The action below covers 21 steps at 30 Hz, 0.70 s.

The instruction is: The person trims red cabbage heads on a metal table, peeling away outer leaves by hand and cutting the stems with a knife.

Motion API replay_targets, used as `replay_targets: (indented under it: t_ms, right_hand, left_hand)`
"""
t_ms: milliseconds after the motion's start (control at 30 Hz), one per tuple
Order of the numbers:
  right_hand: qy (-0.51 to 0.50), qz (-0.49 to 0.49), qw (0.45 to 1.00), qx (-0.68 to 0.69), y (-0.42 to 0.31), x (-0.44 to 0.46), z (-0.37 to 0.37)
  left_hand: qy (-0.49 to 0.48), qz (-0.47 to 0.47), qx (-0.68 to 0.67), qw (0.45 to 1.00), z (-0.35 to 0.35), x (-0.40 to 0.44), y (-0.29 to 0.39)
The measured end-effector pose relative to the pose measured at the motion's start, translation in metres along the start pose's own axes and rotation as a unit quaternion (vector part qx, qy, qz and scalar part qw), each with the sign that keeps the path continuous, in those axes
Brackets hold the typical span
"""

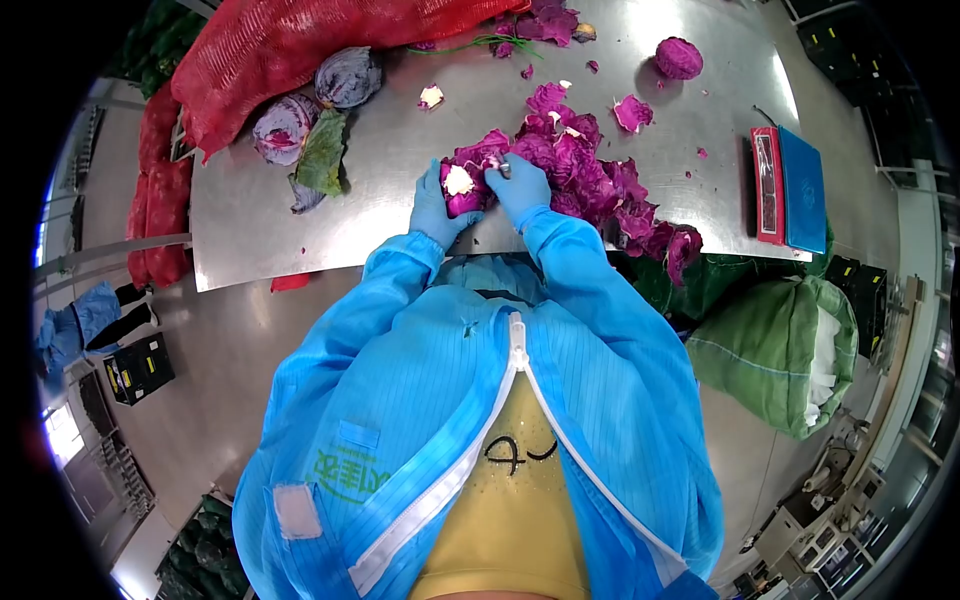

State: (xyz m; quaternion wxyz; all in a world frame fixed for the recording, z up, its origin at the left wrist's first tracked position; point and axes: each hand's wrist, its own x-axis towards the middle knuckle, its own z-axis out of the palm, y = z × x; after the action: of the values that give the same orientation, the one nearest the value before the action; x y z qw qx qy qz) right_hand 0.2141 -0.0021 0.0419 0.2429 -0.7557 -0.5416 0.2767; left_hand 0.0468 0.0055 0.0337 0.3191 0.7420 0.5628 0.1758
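A red cabbage (463, 203) with a pale cut stem end faces up at the near table edge. My left hand (432, 208), in a blue glove, is wrapped round its left side. At its right side my gloved right hand (524, 190) is closed with a small metal tool (504, 170) in its fingers; its blade is mostly hidden. Purple cabbage leaves (575, 165) lie heaped just right of my right hand, running to the table edge. A cut piece of white stem (431, 97) rests beyond my left hand.
Red mesh sacks (290, 55) lie at the back left, beside two whole red cabbages (348, 77) (284, 128) and a green leaf (322, 152). A trimmed cabbage (679, 59) sits back right. A blue box (802, 190) stands at the right edge, above a green sack (775, 350).
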Motion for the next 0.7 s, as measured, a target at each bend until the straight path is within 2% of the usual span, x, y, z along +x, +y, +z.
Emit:
replay_targets:
  t_ms: [33,67,100,133,267,300,333,400,433,467,533,567,633,667,700]
  right_hand:
    - [0.014,0.073,0.974,0.213,0.008,-0.001,0.011]
    - [0.027,0.142,0.898,0.415,0.017,0.000,0.022]
    - [0.113,0.203,0.859,0.456,0.007,-0.008,0.018]
    - [0.141,0.208,0.823,0.509,0.001,-0.017,0.013]
    - [0.123,0.104,0.891,0.425,0.006,-0.048,0.016]
    - [0.144,0.090,0.925,0.340,0.006,-0.054,0.015]
    - [0.144,0.090,0.925,0.339,0.015,-0.053,0.019]
    - [0.134,0.102,0.919,0.357,0.031,-0.049,0.017]
    - [0.158,0.093,0.955,0.232,0.036,-0.046,0.009]
    - [0.144,0.123,0.952,0.242,0.036,-0.040,0.005]
    - [0.240,0.030,0.963,0.116,0.022,-0.037,-0.002]
    - [0.240,0.030,0.963,0.116,0.014,-0.036,-0.002]
    - [0.152,-0.084,0.963,0.206,-0.004,-0.029,0.002]
    - [0.081,-0.094,0.963,0.239,-0.011,-0.022,0.001]
    - [0.052,-0.074,0.965,0.246,-0.013,-0.014,0.007]
  left_hand:
    - [0.004,-0.005,-0.026,1.000,0.001,0.000,-0.001]
    - [0.008,-0.011,-0.052,0.999,0.002,-0.001,-0.004]
    - [0.029,-0.027,-0.107,0.993,0.013,0.001,-0.020]
    - [0.051,-0.041,-0.162,0.985,0.012,0.002,-0.019]
    - [0.037,-0.065,-0.110,0.991,0.000,0.000,-0.011]
    - [0.043,-0.054,-0.145,0.987,0.000,0.000,-0.013]
    - [0.043,-0.054,-0.145,0.987,-0.002,-0.001,-0.016]
    - [0.009,-0.088,-0.063,0.994,-0.009,-0.002,-0.019]
    - [0.026,-0.077,-0.066,0.995,-0.007,-0.003,-0.027]
    - [0.025,-0.075,-0.065,0.995,-0.007,-0.004,-0.033]
    - [0.027,-0.037,-0.166,0.985,-0.005,-0.008,-0.042]
    - [0.031,-0.017,-0.207,0.978,0.002,-0.008,-0.052]
    - [0.032,0.007,-0.226,0.974,0.009,-0.007,-0.063]
    - [0.034,0.030,-0.244,0.969,0.012,-0.007,-0.068]
    - [0.018,0.028,-0.299,0.954,0.011,-0.008,-0.062]
